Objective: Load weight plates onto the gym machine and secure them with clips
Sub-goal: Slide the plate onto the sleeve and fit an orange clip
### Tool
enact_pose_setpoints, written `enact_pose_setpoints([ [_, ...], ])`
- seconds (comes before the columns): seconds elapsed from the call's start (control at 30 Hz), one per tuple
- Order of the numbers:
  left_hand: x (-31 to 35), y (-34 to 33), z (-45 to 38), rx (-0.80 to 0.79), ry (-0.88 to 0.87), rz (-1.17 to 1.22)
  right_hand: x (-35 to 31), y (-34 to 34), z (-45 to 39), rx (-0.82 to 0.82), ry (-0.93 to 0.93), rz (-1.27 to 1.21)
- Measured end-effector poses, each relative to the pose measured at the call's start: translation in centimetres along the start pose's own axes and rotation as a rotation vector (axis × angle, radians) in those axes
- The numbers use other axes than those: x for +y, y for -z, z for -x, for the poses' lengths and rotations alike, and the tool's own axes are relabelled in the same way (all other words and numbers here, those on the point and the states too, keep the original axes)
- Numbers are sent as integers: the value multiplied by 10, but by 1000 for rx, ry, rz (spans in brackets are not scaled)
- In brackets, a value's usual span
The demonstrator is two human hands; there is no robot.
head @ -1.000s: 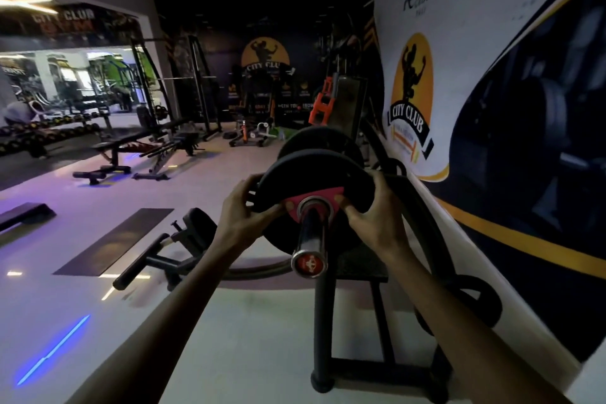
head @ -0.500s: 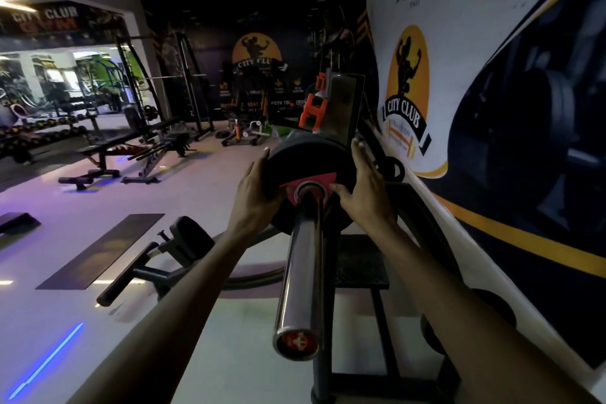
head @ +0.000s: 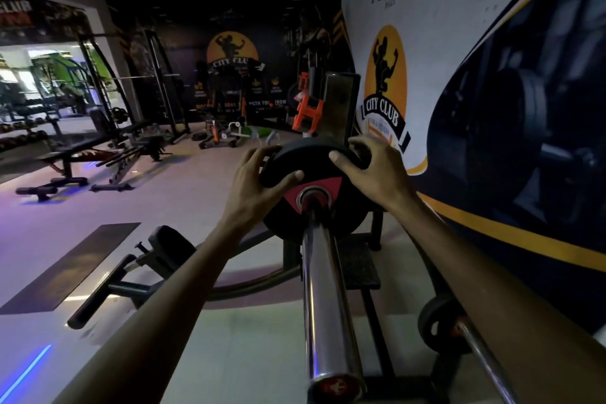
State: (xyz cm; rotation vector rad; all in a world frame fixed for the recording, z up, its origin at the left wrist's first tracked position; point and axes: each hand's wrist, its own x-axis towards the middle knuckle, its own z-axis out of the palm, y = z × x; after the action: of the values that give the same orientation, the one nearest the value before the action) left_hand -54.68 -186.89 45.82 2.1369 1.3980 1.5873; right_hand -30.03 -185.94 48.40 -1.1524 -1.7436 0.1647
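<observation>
A black weight plate (head: 305, 161) with a red wedge around its centre hole sits far up the chrome sleeve (head: 323, 289) of the machine, which runs from the plate toward me. My left hand (head: 259, 184) grips the plate's left rim, thumb on its face. My right hand (head: 370, 170) grips the right rim, fingers curled over the top edge. The sleeve's red end cap (head: 334, 387) is close to the camera at the bottom. No clip is visible.
A wall with a printed banner (head: 459, 75) runs close along the right. Below it a second bar carries a small black plate (head: 439, 325). The machine's black frame and footrest (head: 164, 252) lie left of the sleeve. An orange rack (head: 306, 108) and benches (head: 75, 154) stand farther back.
Both hands have slid the plate from near the sleeve's end far up the sleeve, away from me. Much more bare chrome now shows in front of the plate.
</observation>
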Motion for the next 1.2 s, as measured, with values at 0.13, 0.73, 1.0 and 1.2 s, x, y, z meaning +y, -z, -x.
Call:
enact_pose_setpoints([
  [0.13, 2, 3, -7, 27, -1, 21, -10, 4, -37, 9, 20, -16],
  [0.73, -12, 13, -16, -10, 53, 104, -39, -84, -176, -63, -462, 121],
  [1.0, -9, 10, -10, -26, 85, 119, -40, -93, -185, -12, -550, 43],
  [1.2, -6, 10, -10, -31, 81, 97, -59, -85, -193, -116, -529, -120],
])
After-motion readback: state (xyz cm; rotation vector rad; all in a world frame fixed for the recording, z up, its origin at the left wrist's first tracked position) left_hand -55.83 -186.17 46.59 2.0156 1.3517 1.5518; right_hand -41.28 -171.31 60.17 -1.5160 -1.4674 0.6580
